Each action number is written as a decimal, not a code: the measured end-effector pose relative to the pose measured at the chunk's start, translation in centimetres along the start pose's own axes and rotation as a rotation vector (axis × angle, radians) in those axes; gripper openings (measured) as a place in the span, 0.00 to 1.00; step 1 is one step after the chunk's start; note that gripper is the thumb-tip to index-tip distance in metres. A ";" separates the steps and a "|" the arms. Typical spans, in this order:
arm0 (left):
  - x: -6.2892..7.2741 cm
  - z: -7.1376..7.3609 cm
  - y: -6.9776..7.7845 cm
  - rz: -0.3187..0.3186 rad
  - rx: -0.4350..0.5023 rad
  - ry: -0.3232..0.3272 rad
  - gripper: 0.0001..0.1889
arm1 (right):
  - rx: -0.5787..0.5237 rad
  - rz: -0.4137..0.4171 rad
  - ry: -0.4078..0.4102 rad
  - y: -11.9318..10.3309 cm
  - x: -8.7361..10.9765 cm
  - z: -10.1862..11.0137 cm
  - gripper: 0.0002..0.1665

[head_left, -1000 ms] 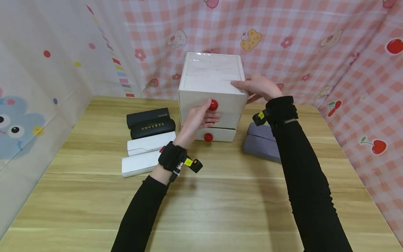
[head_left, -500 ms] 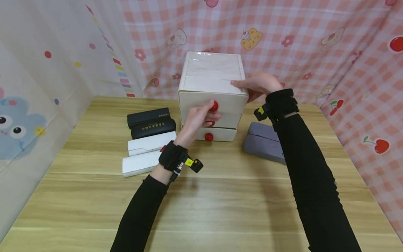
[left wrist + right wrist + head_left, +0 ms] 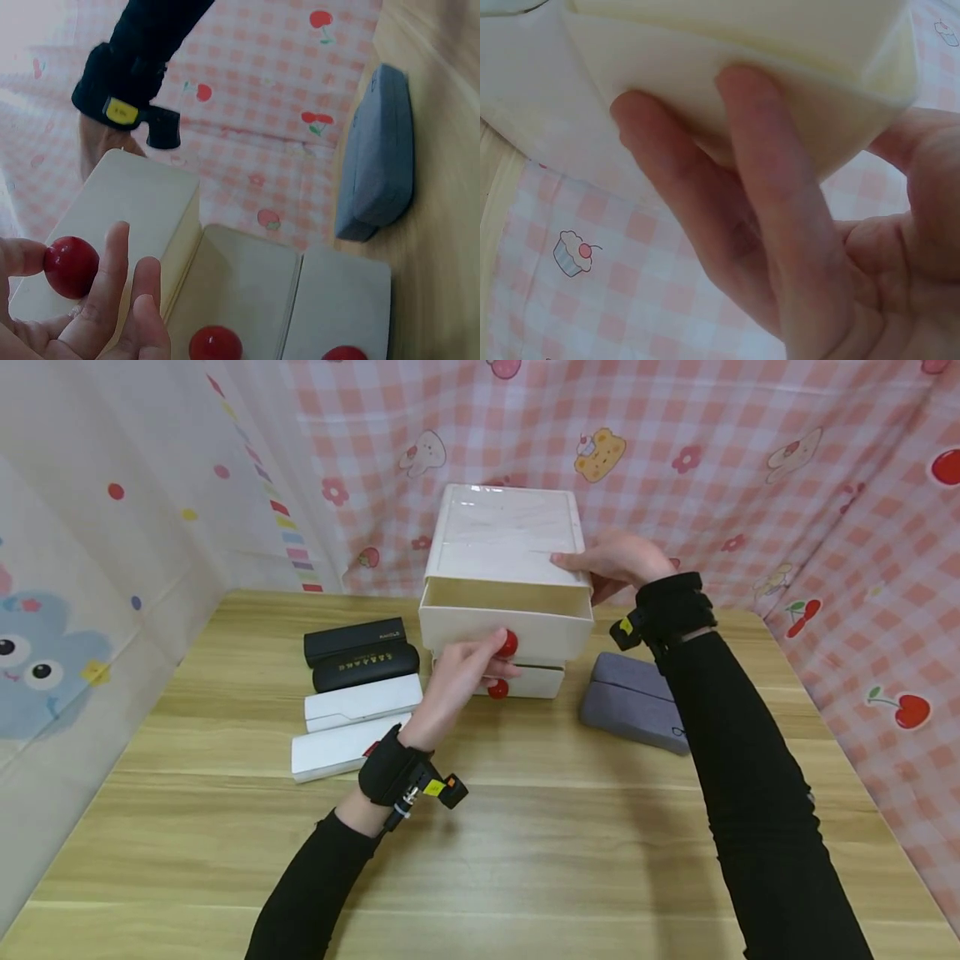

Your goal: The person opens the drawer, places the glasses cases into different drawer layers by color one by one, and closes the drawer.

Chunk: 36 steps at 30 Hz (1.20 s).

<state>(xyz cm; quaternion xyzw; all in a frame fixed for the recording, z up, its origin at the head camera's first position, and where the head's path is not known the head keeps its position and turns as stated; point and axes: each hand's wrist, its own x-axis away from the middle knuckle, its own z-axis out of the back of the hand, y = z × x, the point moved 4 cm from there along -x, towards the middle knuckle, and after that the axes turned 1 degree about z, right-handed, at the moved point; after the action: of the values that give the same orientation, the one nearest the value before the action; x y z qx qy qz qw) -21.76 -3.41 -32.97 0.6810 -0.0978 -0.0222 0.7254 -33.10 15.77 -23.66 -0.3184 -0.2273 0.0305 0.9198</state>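
Observation:
A white three-drawer cabinet (image 3: 502, 531) stands at the back of the table. My left hand (image 3: 459, 683) pinches the round red knob (image 3: 72, 268) of the top drawer (image 3: 555, 637) between thumb and a finger, the other fingers extended below. That drawer is partly pulled out, and its visible interior shows bare cream walls. At the cabinet's upper right edge, my right hand (image 3: 624, 562) grips the housing, thumb on top and fingers against the side wall (image 3: 682, 75). Red knobs also mark the middle drawer (image 3: 232, 292) and the bottom drawer (image 3: 337, 300).
Left of the cabinet lie two black cases (image 3: 363, 667) and two white cases (image 3: 360, 703) in a row. A grey glasses case (image 3: 626, 703) lies to the right, partly behind the right sleeve. Checked curtain (image 3: 720, 460) hangs close behind the cabinet.
The top drawer has gone from closed to partly pulled out, its knob moving toward me with my left hand. My right hand stays on the cabinet's edge.

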 end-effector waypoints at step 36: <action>7.2 2.2 -4.0 -0.298 -0.774 -0.071 0.13 | 0.008 -0.002 0.022 0.2 -0.3 -0.1 0.40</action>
<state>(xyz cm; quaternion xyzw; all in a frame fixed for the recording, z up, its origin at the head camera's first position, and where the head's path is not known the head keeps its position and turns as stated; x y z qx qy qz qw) -14.70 -7.02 -35.98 0.3635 -0.0075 -0.1854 0.9129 -33.34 15.86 -23.97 -0.3147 -0.2175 0.0271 0.9235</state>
